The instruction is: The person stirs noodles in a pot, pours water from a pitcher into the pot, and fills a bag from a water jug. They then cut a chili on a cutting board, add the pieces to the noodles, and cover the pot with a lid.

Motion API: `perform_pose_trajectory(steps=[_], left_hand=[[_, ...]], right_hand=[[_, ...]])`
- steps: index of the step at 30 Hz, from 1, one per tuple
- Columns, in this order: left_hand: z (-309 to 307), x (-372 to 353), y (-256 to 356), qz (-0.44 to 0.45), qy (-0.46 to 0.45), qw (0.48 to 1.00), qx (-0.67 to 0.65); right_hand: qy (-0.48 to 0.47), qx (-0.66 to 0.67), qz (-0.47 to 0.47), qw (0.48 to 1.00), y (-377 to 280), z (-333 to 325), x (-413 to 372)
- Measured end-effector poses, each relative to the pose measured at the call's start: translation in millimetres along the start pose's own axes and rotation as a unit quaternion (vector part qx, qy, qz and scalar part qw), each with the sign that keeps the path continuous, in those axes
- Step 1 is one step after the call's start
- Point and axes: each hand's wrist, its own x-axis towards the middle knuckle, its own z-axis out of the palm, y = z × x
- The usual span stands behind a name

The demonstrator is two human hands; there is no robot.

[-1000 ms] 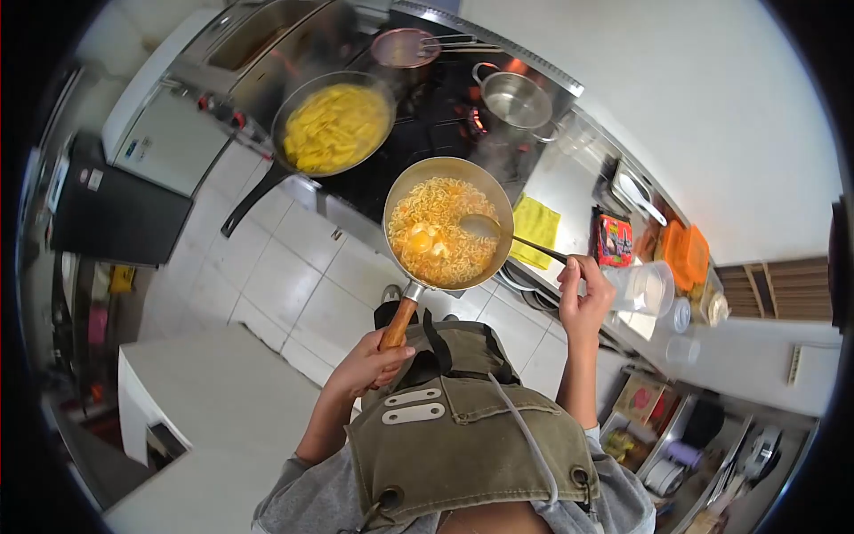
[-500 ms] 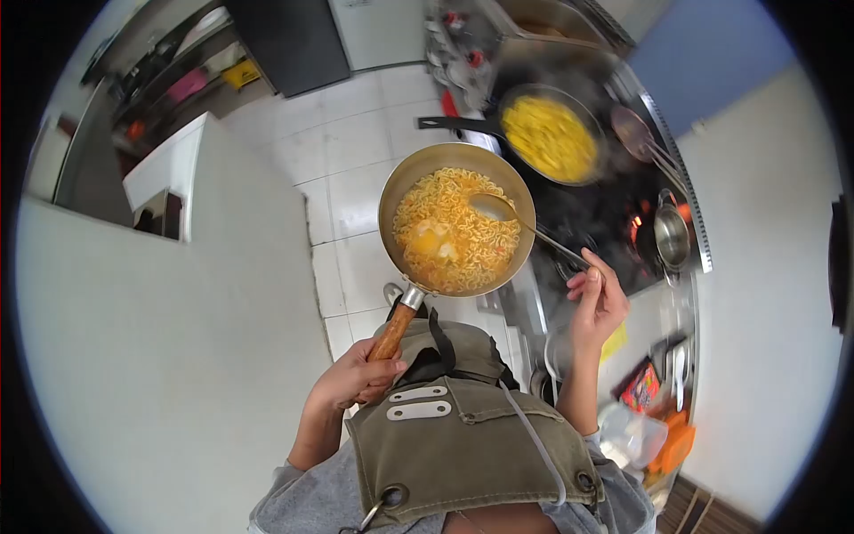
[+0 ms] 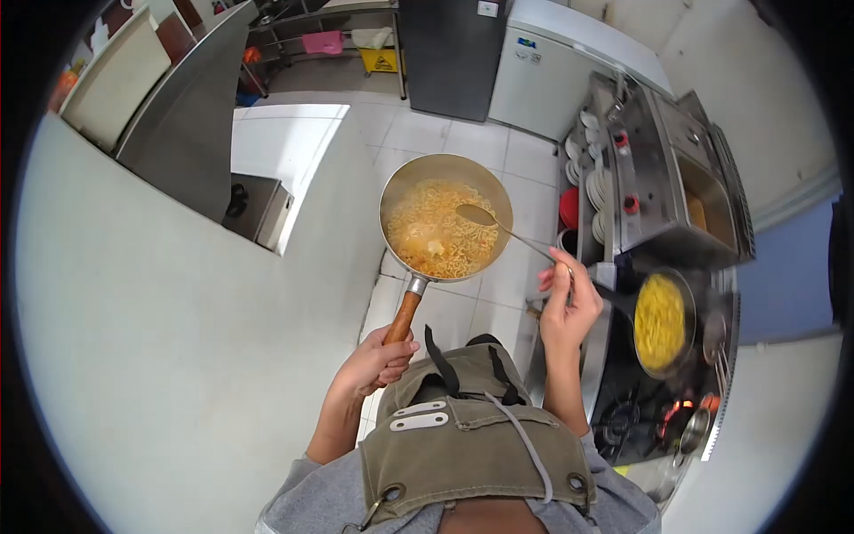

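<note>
While the left hand (image 3: pixel 377 363) grips a wooden handle (image 3: pixel 405 314), the right hand (image 3: pixel 570 303) (fingers bent) pinches a spoon (image 3: pixel 480 215).

You are standing on a floor of glossy white square tiles (image 3: pixel 422 132), which is stretching away beyond your left grip (image 3: pixel 382 360). A broad, smooth off-white partition (image 3: pixel 213 347) is filling the space left of that grip, and light is brightening its white ledge (image 3: pixel 307 129). Farther beyond, a tall dark grey refrigerator (image 3: pixel 449 62) is standing beside a boxy white chest freezer (image 3: pixel 544 84). Well right of the grip, a flat blue panel (image 3: pixel 787 276) is meeting a plain white wall (image 3: pixel 774 418).
</note>
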Motion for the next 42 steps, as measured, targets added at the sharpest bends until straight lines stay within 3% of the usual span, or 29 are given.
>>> perform_pose_trajectory(steps=[6,8,10,13,18,21,30,34,42], left_hand=[[-23.4,94.6,69.1,0.033,0.043,0.998,-0.042],[-36.9,135.5,95.4,0.046,0.048,0.997,-0.039],[-42.2,166.4,125.4,0.042,0.084,0.995,-0.031],[-49.6,217.5,175.0,0.057,0.064,0.993,-0.081],[-61.7,282.4,255.6,0.086,0.044,0.987,-0.126],[-69.0,320.7,300.4,0.121,0.055,0.980,-0.148],[-165.6,419.4,459.2,0.228,0.121,0.939,-0.227],[-203.3,443.5,540.5,0.257,0.176,0.916,-0.252],[-279.0,457.8,679.6,0.355,0.291,0.830,-0.317]], right_hand=[[-0.060,0.005,-0.039,0.997,32.2,114.0,139.6],[-0.122,-0.029,-0.108,0.986,56.8,152.6,185.2],[-0.143,-0.002,-0.097,0.985,79.6,187.2,221.9],[-0.166,0.062,-0.069,0.982,106.0,229.7,292.4],[-0.215,0.078,-0.102,0.968,133.4,297.4,394.5],[-0.210,0.133,-0.052,0.967,151.0,354.4,444.6],[-0.294,0.227,-0.101,0.923,166.8,603.3,563.7],[-0.374,0.251,-0.059,0.891,160.8,708.8,609.9],[-0.500,0.272,-0.137,0.811,110.8,917.0,667.3]])
